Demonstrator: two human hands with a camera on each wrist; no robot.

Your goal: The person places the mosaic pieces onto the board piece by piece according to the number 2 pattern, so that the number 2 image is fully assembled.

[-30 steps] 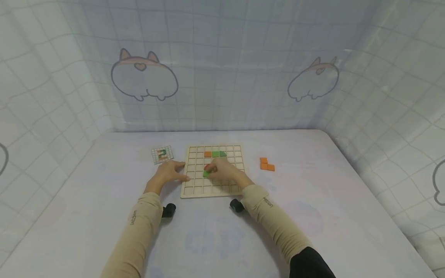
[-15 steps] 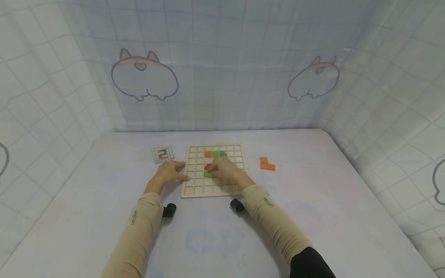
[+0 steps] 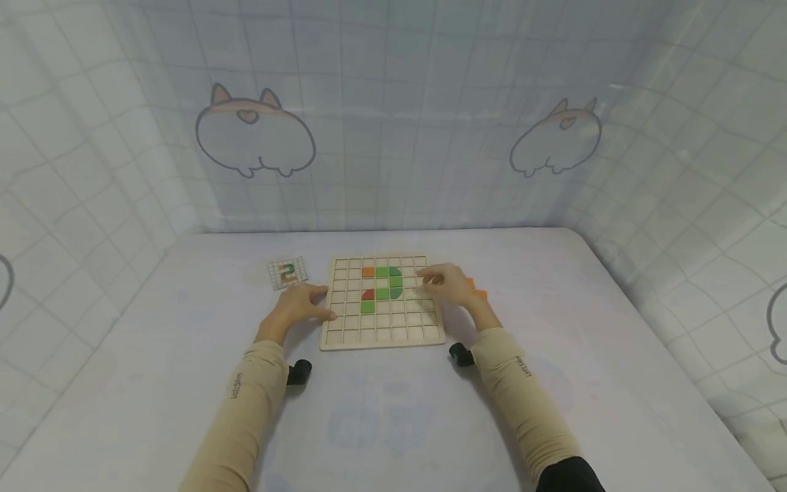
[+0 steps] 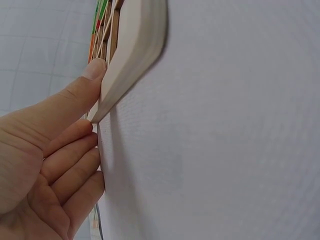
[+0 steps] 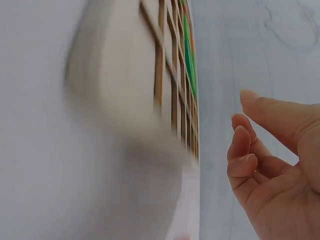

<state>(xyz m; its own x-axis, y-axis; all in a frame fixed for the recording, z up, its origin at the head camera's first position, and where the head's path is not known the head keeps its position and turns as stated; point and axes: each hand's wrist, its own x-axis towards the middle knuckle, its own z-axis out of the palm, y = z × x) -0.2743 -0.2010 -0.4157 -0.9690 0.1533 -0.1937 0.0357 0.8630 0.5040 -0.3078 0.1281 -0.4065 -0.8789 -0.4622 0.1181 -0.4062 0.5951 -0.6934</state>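
Note:
A wooden grid board [image 3: 344, 329] lies on the table, holding an orange square [image 3: 368, 272], several green square and rounded pieces [image 3: 382, 294] and a red rounded piece [image 3: 368, 294]. My left hand [image 3: 296, 304] rests at its left edge. In the left wrist view the thumb [image 4: 82, 85] lies on the board's rim, with the other fingers loosely bent beside it. Over the board's right edge hovers my right hand [image 3: 447, 283], fingers loosely curled. Nothing shows between thumb and fingertips in the right wrist view. Loose orange squares [image 3: 481, 294] lie partly hidden behind that hand.
A small card [image 3: 287, 273] printted with a coloured grid pattern lies beyond the left hand. Black wrist devices [image 3: 300, 372] sit under both forearms. A white grid-patterned curtain [image 3: 393, 150] surrounds the white table [image 3: 369, 417] at the back and sides.
My right hand has moved right, off the coloured pieces toward the orange squares, uncovering green pieces beside the red one. The left hand keeps its place on the board's edge.

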